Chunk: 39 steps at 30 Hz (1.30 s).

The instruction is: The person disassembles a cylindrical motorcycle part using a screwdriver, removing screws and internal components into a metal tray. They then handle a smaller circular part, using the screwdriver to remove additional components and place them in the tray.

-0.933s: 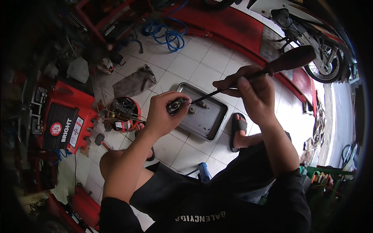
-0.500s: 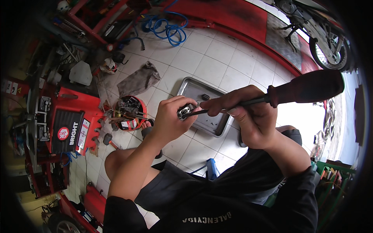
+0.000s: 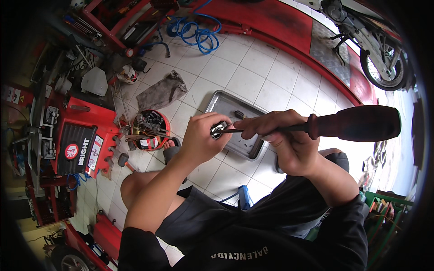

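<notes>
- Head view: the small metal part is in your left hand, above the near-left portion of the tray, its open end facing right.
- Your left hand is curled closed around that part, thumb and fingers gripping it and covering much of its body.
- Your right hand is closed on the shaft of the screwdriver; the dark red handle sticks out to the right, beyond your grip.
- The shaft runs almost level toward the left, its end at the metal part; you cannot tell how far it goes in.
- Beneath your hands, the metal tray sits on the tiled floor, with a small dark piece lying inside it.
- Left of the tray is an orange tub full of metal parts, with a stained grey cloth just above it in view and a hammer to its lower left.
- Farther out, you have a red machine at left, a coiled blue hose at the top and a motorcycle at upper right.
</notes>
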Available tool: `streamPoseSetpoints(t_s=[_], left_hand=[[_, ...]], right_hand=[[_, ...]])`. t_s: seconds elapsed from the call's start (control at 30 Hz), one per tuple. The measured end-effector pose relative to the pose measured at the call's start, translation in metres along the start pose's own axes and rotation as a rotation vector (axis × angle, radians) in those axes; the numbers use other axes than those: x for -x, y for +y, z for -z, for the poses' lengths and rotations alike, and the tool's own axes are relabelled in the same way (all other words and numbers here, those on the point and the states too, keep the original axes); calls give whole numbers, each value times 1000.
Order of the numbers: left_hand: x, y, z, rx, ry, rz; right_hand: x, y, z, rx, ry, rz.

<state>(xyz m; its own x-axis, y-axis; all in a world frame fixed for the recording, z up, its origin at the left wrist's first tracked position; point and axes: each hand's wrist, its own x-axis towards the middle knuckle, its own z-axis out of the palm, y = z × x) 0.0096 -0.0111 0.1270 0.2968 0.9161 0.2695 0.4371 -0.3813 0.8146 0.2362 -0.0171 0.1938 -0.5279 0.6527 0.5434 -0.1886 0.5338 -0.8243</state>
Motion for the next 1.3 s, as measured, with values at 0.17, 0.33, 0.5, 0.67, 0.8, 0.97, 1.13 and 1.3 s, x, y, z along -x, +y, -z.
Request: streamPoseSetpoints(t_s=[0.17, 0.33, 0.5, 0.67, 0.8, 0.97, 1.13, 1.3], left_hand=[[2, -2, -1, -13, 4, 18], [5, -3, -3, -44, 7, 55], [5, -5, -5, -42, 18, 45], [6, -4, -4, 19, -69, 114], [7, 2, -3, 34, -183, 253], [9, 1, -1, 57, -284, 157], [9, 5, 4, 194, -507, 244], [18, -8, -6, 349, -779, 146]], right_hand=[[0, -1, 0, 51, -49, -10], [0, -5, -1, 101, -88, -82], [1, -4, -3, 125, -71, -68], [0, -2, -6, 63, -8, -79], [2, 4, -3, 11, -16, -52], [1, 5, 0, -65, -38, -14], [-3, 2, 5, -68, -68, 38], [-11, -8, 16, -57, -258, -72]])
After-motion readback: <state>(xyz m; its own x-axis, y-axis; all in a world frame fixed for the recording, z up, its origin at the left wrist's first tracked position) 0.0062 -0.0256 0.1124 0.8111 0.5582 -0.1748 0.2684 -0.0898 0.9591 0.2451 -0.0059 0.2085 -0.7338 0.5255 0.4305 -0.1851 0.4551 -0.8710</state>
